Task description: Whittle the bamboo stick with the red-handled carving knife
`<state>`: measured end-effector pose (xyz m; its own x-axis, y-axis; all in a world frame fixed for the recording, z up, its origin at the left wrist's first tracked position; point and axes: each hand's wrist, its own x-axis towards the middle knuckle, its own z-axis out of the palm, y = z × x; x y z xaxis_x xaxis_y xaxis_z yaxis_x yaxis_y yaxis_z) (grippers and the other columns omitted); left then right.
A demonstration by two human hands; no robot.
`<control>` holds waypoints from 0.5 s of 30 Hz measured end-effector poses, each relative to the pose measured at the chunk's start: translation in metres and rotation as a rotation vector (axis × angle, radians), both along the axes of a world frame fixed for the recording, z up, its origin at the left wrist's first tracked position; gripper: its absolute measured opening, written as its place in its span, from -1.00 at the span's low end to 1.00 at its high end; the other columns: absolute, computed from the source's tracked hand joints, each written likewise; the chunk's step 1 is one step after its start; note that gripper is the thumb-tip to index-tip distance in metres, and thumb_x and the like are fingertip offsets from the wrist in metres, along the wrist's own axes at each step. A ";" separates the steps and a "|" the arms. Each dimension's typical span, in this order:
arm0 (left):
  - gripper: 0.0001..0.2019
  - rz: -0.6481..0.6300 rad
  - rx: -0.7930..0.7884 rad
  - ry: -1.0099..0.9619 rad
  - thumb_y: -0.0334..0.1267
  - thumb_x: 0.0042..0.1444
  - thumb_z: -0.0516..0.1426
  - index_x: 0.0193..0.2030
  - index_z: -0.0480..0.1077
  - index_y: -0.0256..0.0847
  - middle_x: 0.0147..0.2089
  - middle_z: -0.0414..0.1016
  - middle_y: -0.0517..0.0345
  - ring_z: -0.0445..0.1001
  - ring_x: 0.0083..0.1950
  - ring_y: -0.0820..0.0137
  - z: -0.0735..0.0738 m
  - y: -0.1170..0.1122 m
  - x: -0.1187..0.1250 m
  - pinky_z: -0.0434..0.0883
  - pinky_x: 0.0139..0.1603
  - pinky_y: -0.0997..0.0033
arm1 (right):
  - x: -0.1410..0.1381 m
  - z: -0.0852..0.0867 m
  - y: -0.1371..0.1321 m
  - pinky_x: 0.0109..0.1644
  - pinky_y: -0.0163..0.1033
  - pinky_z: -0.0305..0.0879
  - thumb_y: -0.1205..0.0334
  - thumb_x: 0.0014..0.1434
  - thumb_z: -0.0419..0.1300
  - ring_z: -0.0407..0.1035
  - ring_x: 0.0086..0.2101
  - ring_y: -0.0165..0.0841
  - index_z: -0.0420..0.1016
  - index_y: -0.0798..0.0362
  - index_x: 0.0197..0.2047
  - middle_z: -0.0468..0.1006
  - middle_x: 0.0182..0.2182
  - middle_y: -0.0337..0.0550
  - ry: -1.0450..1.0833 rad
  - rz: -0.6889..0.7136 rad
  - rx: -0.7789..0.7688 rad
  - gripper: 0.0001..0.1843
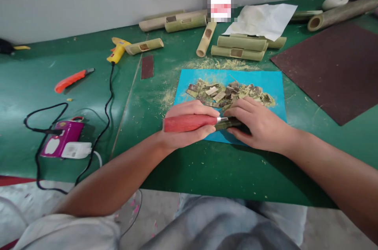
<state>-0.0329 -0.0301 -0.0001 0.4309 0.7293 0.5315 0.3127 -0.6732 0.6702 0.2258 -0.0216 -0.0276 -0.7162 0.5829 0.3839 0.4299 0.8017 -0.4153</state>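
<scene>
My left hand (189, 136) is closed around the red wooden handle of a carving tool (189, 123). The tool's metal shank points right, and its tip is hidden near my right fingers. Gripped in my right hand (258, 124) is a dark green bamboo piece (223, 125), mostly covered by both hands. The two hands almost meet over a blue sheet (274, 84). Just beyond them lies a heap of bamboo chips and shavings (230, 92) on that sheet.
Bamboo tubes with cut openings (238, 53) lie at the back, some beneath a white paper (262, 19). At left are a yellow glue gun (119, 50), an orange utility knife (72, 80) and a purple power strip (66, 136) with cords. A brown sheet (333, 69) lies right.
</scene>
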 end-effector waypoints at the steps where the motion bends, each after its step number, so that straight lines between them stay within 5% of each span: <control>1: -0.88 -0.033 -0.018 0.008 -0.17 0.22 0.34 -0.17 0.64 -0.13 -0.30 0.73 0.15 0.64 -0.35 0.43 0.000 0.001 0.001 0.58 -0.26 0.43 | 0.000 0.000 0.000 -0.06 -0.03 0.37 0.23 0.40 0.19 0.39 -0.17 -0.13 0.50 0.13 0.02 0.58 -0.14 0.06 0.020 0.001 -0.017 -0.80; 15: -0.92 -0.072 -0.145 0.029 -0.26 0.13 0.35 -0.22 0.65 -0.03 -0.28 0.75 0.18 0.62 -0.37 0.39 0.001 0.006 0.008 0.58 -0.24 0.33 | 0.000 -0.003 0.002 -0.05 -0.01 0.35 0.24 0.36 0.22 0.41 -0.16 -0.14 0.41 -0.01 -0.03 0.58 -0.14 0.00 0.046 -0.007 -0.051 -0.86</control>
<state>-0.0252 -0.0242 0.0012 0.4981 0.7642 0.4097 0.2877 -0.5914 0.7533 0.2259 -0.0197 -0.0304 -0.6945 0.6073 0.3859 0.4149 0.7762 -0.4748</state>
